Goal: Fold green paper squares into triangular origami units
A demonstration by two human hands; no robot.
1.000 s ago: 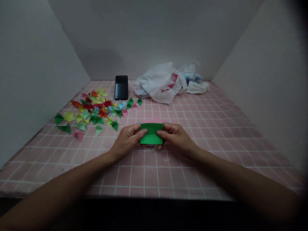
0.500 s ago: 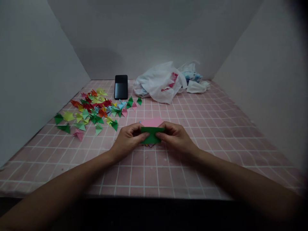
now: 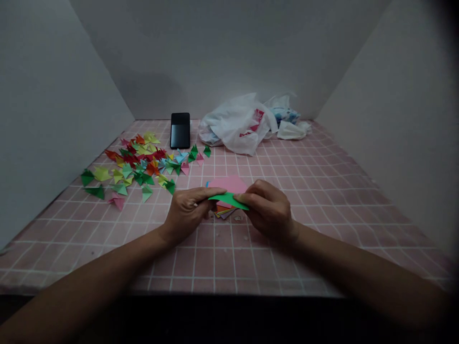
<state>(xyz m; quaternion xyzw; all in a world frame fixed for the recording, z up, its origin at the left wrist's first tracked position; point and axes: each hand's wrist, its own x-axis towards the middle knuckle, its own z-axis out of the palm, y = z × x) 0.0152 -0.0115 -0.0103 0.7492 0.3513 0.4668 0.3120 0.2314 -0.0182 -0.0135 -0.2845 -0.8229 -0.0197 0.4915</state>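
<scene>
A piece of green origami paper (image 3: 229,199) is stretched between both hands, tilted and slightly bowed, its right end lower. My left hand (image 3: 188,208) pinches its left end between thumb and fingers. At the right end, my right hand (image 3: 268,205) grips it with the thumb and a bent index finger. Behind and below the green paper lies a stack of coloured paper (image 3: 229,183), pink on top, with orange, yellow and blue edges sticking out. The fingertips under the green paper are partly hidden.
Many folded paper pieces (image 3: 143,157) in several colours lie scattered at the left. A black phone (image 3: 180,131) stands at the back. White plastic bags (image 3: 238,122) sit beside it, with a crumpled white wrapper (image 3: 292,130) further right. Pale walls enclose the pink checked tablecloth (image 3: 322,191).
The green paper has tipped from facing me to nearly flat, right end lower. My right hand has turned and shifted its grip; my left thumb has moved beneath the paper.
</scene>
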